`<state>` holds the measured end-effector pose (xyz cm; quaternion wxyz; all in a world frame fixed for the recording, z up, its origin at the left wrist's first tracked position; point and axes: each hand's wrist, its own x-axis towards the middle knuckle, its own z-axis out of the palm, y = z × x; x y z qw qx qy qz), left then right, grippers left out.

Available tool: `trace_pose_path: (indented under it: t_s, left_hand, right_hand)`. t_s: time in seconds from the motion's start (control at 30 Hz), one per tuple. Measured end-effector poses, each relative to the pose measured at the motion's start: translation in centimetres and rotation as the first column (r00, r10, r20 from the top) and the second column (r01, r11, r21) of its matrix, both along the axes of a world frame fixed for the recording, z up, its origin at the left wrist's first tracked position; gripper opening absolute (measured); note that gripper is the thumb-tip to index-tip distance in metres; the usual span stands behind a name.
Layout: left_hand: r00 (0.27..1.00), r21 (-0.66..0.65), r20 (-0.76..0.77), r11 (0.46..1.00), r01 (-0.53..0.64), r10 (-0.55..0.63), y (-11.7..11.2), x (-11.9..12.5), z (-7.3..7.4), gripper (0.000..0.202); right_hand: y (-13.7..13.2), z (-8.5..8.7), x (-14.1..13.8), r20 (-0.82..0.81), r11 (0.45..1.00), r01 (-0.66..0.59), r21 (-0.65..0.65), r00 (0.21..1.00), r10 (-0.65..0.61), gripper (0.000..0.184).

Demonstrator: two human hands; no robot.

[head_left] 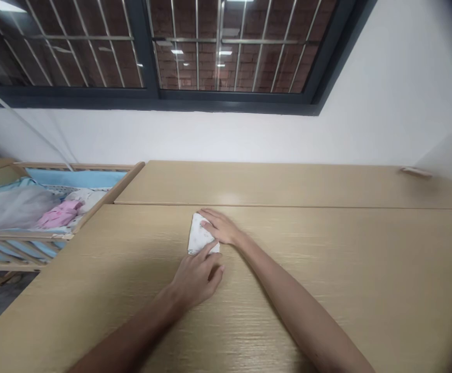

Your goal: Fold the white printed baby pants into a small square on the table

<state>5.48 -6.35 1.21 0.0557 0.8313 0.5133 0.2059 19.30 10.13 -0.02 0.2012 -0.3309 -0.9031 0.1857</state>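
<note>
A small white folded cloth (198, 234) with a faint print lies flat on the light wooden table (288, 269). My right hand (220, 227) rests over its upper right side, fingers stretched out and lying flat. From below, my left hand (199, 274) reaches to the cloth's lower edge. Its index finger is extended and touches the cloth, while the other fingers are loosely bent. No grip on the cloth shows in either hand.
A crib (60, 235) with blue lining, pink fabric (59, 214) and bedding stands at the left. Behind the table runs a wooden ledge (249, 184), with a small flat object (416, 172) at its right end. A barred window (229, 52) is above.
</note>
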Motion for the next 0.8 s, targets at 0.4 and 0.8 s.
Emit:
trace_pose_path:
  t_s: [0.4,0.8]
  left_hand:
    - [0.996,0.047,-0.045,0.996,0.077,-0.074,-0.11,-0.18,0.29,0.025]
    - [0.994,0.121,-0.019,0.987,0.106,-0.104,-0.18,-0.05,0.52,0.019]
  right_hand:
    - [-0.08,0.07,0.2,-0.008,0.998,0.001,0.063,1.0,-0.001,0.052]
    - [-0.43,0.54,0.2,-0.019,0.997,0.004,0.073,1.0,-0.002,0.048]
